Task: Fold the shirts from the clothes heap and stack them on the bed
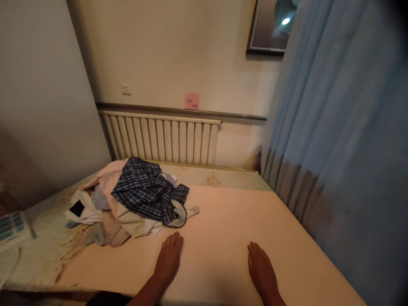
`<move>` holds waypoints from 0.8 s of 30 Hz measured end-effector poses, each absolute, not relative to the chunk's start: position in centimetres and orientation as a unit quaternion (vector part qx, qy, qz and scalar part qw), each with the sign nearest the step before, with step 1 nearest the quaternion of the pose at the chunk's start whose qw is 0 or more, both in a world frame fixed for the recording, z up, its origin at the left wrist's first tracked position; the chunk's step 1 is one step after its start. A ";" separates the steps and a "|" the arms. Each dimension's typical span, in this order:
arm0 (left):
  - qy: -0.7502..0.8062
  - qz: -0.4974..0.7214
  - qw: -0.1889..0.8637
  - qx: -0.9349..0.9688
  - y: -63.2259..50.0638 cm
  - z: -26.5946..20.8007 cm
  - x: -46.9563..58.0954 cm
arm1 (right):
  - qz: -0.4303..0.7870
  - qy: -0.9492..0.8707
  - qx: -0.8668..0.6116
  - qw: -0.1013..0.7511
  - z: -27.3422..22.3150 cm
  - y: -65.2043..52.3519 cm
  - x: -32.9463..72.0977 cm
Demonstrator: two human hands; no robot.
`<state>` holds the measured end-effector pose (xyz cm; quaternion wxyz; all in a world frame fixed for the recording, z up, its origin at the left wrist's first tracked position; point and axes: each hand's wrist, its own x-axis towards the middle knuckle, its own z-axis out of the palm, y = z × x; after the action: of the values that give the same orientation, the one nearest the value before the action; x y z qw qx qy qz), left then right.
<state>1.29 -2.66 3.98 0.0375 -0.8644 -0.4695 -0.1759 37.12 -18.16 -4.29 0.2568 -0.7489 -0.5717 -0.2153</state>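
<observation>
My left hand (168,257) is over the pink sheet (223,216), fingers stretched forward and holding nothing. Just beyond its fingertips lies a heap of clothes, topped by a crumpled dark blue plaid shirt (140,187). Under and around that shirt are a striped cream garment (135,223), a pink cloth (111,176), a white garment (87,206) and a grey piece (95,235). Farther right, my right hand (261,267) is also open with its fingers extended, nothing in it. Whether either palm presses on the sheet I cannot tell.
A floral mattress (212,178) shows around the sheet. Behind it stands a white radiator (165,138) against the wall. A blue curtain (334,127) hangs along the right side. At the far left sits a white device with blue panels (14,229), its cord trailing.
</observation>
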 end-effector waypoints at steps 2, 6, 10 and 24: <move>-0.452 -0.187 0.080 -0.869 -0.8 4.4 1.9 | -0.234 -0.575 -0.742 0.254 -4.6 -18.1 37.2; -0.403 -0.169 0.120 -0.891 3.7 5.7 4.5 | -0.259 -0.584 -0.730 0.244 -4.9 -18.0 37.5; -0.379 -0.104 0.111 -0.913 8.0 5.6 7.3 | -0.254 -0.587 -0.727 0.249 -5.0 -17.8 38.1; -0.515 -0.054 0.081 -0.852 19.7 5.8 -0.5 | -0.254 -0.621 -0.703 0.235 -4.6 -18.3 39.7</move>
<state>-0.50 19.73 5.81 0.0812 -0.8518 -0.5148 -0.0537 39.66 -18.32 -4.63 0.2354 -0.7029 -0.6214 -0.2538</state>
